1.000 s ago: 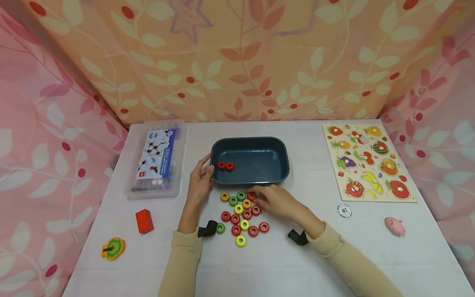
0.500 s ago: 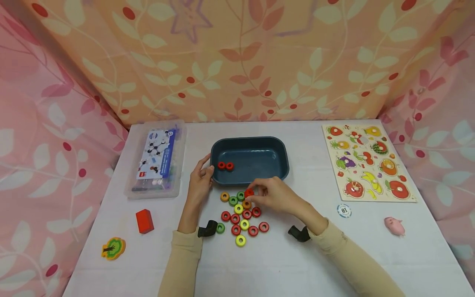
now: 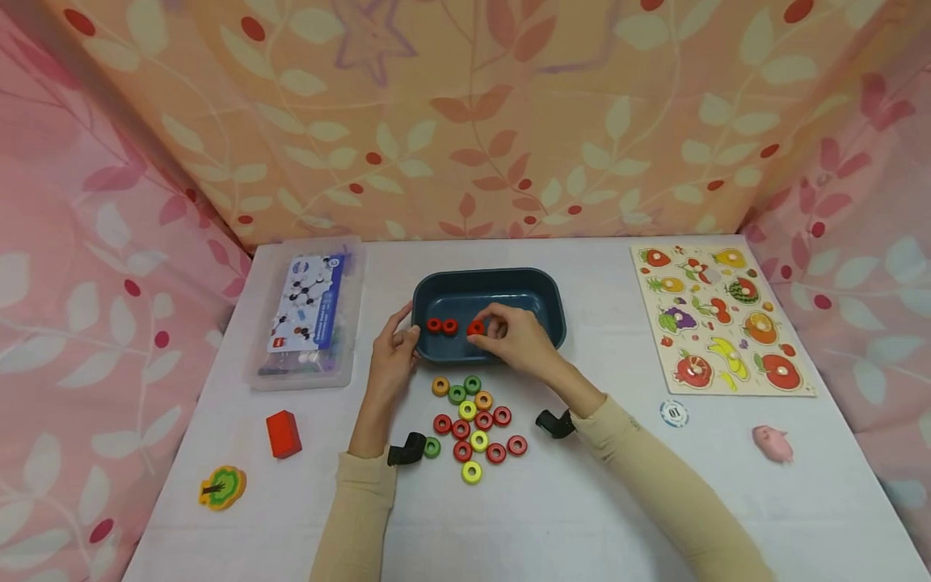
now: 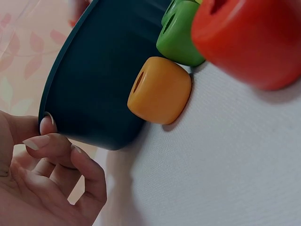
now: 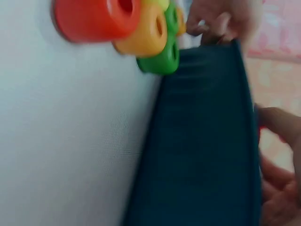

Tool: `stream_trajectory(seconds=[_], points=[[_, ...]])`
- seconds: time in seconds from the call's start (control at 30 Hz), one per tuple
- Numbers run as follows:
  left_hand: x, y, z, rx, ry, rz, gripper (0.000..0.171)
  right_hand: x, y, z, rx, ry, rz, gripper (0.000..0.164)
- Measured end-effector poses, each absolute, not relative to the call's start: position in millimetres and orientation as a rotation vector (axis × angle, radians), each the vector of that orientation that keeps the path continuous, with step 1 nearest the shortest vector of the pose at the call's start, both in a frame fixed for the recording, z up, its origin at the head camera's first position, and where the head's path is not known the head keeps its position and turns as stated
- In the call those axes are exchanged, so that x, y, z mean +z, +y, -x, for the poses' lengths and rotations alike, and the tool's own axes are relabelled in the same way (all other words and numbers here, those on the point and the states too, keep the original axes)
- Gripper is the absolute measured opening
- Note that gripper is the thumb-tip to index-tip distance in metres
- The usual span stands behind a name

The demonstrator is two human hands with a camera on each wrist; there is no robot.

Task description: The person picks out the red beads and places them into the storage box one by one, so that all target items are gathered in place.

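Head view: the right hand [image 3: 512, 339], pinching a red ring [image 3: 476, 327], has moved from the surface's ring cluster [image 3: 473, 424] into the tray [image 3: 556, 311], while the left hand [image 3: 393, 352] still rests open-fingered on its left rim.

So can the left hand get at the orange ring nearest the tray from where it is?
Probably yes: the left hand rests on the tray corner, and the orange ring lies just beside it on bare table, nothing between them.

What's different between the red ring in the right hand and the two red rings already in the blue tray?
The red ring is pinched by the right hand over the tray; the two red rings lie loose on the tray floor. It is alone, while they sit side by side. It is nearer the tray's middle; they are by the left wall, close to the left hand. All look alike in color and shape.
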State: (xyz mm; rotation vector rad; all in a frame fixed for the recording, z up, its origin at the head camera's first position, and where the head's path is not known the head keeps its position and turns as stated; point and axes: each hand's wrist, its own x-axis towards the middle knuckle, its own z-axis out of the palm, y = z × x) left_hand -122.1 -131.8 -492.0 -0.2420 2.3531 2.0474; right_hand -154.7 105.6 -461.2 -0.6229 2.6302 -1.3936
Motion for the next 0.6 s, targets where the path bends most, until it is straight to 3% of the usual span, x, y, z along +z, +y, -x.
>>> stream_trajectory(seconds=[0.33,0.6], points=[[-490,-133,122,2.058,2.353,0.243,0.042,-468,75,181,-0.957,2.681,0.401,0.030],[-488,-135,124,2.072,2.274,0.243,0.046,-473,63,191,-0.914,2.695,0.359,0.028]])
